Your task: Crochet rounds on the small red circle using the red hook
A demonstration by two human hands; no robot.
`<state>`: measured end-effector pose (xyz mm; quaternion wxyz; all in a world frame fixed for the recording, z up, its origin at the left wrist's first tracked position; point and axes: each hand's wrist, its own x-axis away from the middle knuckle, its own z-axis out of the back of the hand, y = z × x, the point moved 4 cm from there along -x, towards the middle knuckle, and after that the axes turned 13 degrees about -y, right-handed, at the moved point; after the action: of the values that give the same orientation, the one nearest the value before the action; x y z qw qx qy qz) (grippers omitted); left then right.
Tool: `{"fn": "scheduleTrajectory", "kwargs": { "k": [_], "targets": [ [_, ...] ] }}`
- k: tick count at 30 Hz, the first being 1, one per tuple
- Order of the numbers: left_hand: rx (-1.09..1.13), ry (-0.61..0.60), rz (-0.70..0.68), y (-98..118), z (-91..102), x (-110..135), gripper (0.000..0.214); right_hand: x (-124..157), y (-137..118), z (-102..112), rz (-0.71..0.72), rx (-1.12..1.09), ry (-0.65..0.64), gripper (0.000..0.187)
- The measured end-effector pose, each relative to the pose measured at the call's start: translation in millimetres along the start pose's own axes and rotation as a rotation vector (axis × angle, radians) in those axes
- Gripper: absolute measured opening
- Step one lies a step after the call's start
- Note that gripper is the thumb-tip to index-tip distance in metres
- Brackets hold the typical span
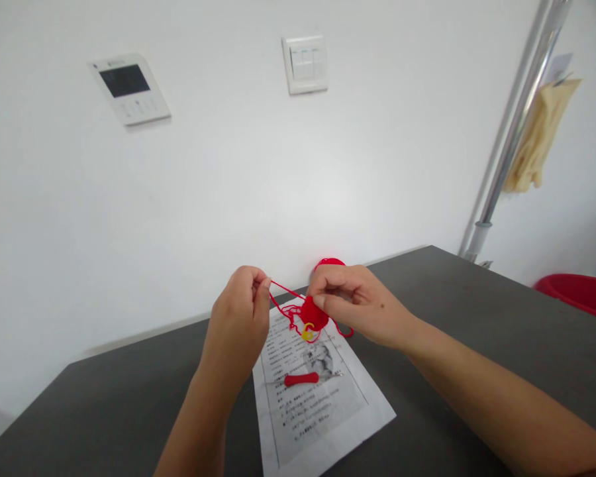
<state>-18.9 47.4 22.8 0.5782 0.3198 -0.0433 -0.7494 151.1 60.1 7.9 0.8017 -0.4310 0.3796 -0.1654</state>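
Observation:
Between the fingertips of my left hand point(241, 311) a strand of red yarn point(287, 289) is pinched and runs taut to the right. My right hand point(355, 301) grips a small red crocheted piece point(314, 317) between thumb and fingers. A yellow stitch marker point(307, 332) hangs at the lower edge of that piece. Loose loops of red yarn dangle between the hands. Behind my right hand sits a red yarn ball point(330, 262), partly hidden. Below, a crochet hook with a red handle point(301, 379) lies across a printed sheet point(328, 430).
The dark grey table point(442, 371) meets a white wall point(218, 185). On the wall are an intercom panel point(132, 89) and a light switch point(306, 64). A metal pole point(519, 132), yellow gloves point(541, 136) and a red basin point(579, 291) stand or hang at the right.

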Motion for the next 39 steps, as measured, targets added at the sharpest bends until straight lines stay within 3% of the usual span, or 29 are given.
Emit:
{"fn": "scheduleTrajectory", "kwargs": {
  "k": [7,15,24,32,39],
  "targets": [
    [-0.01,0.009,0.035,-7.9,0.9,-3.5,0.012,0.4,-0.5,-1.7,0.017,-0.02,-0.006,0.011],
    [0.041,-0.088,0.032,-9.4,-5.6,-4.1,0.013,1.2,-2.3,-1.0,0.053,-0.032,-0.022,0.012],
    [-0.066,-0.023,0.107,-11.6,-1.7,-5.2,0.013,0.5,-4.7,-2.2,0.06,-0.022,-0.025,0.011],
    [0.3,-0.113,0.031,-4.8,-3.7,-0.2,0.021,0.7,-0.9,-0.9,0.023,-0.035,-0.002,0.011],
    [0.795,-0.47,-0.042,10.2,-16.8,8.0,0.016,0.5,-0.3,-1.0,0.012,-0.054,-0.016,0.01]
  ]
}}
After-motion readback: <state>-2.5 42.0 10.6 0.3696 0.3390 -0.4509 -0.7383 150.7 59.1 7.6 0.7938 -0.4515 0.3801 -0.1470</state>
